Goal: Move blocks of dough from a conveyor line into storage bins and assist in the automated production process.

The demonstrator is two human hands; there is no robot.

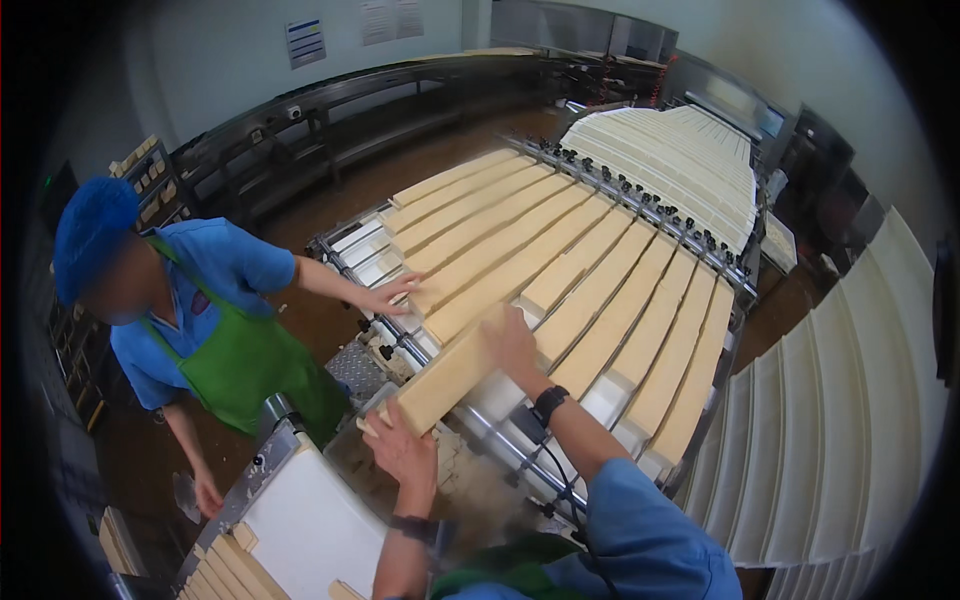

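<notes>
A long, pale yellow block (448,375), perhaps dough or bean curd, spans the gap between a slatted conveyor and a white surface. My left hand (409,450) grips its near end, fingers over the edge. At its far end, my right hand (512,337) holds it from above, slightly blurred. Several similar long strips (600,315) lie side by side on the conveyor, beyond and to the right of my right hand. A co-worker's hand (390,294) touches the strip ends at the conveyor's left edge.
A co-worker in a green apron (255,360) stands at left. A white board (315,517) with cut pale pieces (229,570) is at the lower left. A metal rail (517,450) edges the conveyor; a bar with black knobs (637,199) crosses its far end. Large pleated white sheets (832,420) stand at right.
</notes>
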